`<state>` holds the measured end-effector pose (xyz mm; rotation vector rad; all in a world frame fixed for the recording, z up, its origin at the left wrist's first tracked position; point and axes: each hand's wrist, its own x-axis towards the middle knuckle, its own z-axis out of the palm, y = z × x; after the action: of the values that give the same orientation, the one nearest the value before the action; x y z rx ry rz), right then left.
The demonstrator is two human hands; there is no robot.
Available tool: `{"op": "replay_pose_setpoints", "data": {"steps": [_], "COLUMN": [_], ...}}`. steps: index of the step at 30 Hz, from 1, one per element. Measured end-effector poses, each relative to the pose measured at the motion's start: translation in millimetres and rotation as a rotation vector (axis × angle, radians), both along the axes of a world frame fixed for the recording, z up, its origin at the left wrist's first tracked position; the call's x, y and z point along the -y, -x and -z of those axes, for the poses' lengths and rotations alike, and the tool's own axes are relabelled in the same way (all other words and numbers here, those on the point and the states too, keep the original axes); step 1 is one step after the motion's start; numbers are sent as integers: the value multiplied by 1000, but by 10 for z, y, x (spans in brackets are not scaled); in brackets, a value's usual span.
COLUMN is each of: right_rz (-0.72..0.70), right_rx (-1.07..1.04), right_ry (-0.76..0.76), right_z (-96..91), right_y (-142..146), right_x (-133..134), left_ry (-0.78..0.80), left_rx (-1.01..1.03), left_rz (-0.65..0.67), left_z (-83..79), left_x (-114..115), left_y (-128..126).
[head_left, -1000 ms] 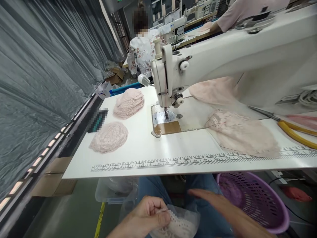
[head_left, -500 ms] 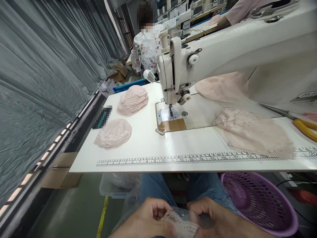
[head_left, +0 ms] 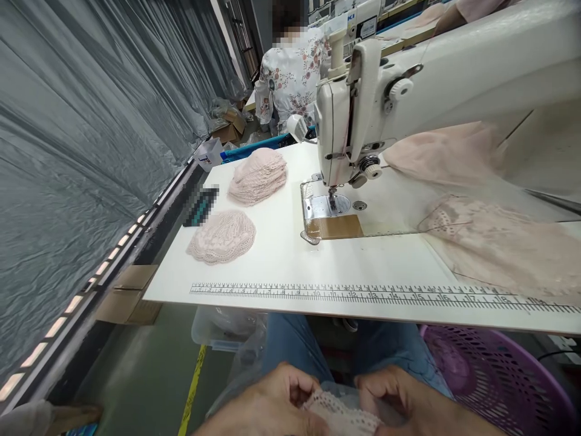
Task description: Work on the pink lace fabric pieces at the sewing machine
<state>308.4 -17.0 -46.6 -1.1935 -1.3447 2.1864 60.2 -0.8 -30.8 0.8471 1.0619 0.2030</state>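
Low over my lap, below the table's front edge, my left hand [head_left: 285, 399] and my right hand [head_left: 399, 396] both pinch one piece of pale pink lace [head_left: 340, 415] with a scalloped, holed edge. The fingers of each hand are curled closed on it. Sheer, see-through material [head_left: 347, 393] shows behind the lace between the hands. The lower part of the piece runs out of the picture. On the white table lie a stack of pink lace pieces [head_left: 258, 177] and, nearer, a flatter lace piece [head_left: 222, 237].
A white sewing machine [head_left: 349, 121] stands on the table [head_left: 272, 272], which has a printed ruler along its front. Pink fabric [head_left: 499, 242] lies at its right. A purple basket [head_left: 499, 375] sits below. A co-worker in a flowered shirt [head_left: 293, 75] sits ahead.
The view has shifted, so the table and machine appear turned and the yellow scissor handles are out of sight. Both hands keep their hold on the lace, in nearly the same place.
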Motion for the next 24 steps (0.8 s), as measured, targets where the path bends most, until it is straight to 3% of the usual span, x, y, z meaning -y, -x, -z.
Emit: {"op": "replay_pose_setpoints", "data": {"steps": [9, 18, 24], "right_rz": [-18, -13, 3], "right_rx": [-53, -264, -284], "right_ry": [-15, 43, 1], "right_z": [65, 249, 222], "right_y": [3, 77, 115], "right_x": [-16, -32, -49], "left_ry": [-144, -93, -139], "left_rx": [70, 13, 56], "left_rz": [-2, 45, 100], "left_z": [-159, -174, -139], "left_x": [-67, -76, -57], "left_y": [-116, -49, -19]}}
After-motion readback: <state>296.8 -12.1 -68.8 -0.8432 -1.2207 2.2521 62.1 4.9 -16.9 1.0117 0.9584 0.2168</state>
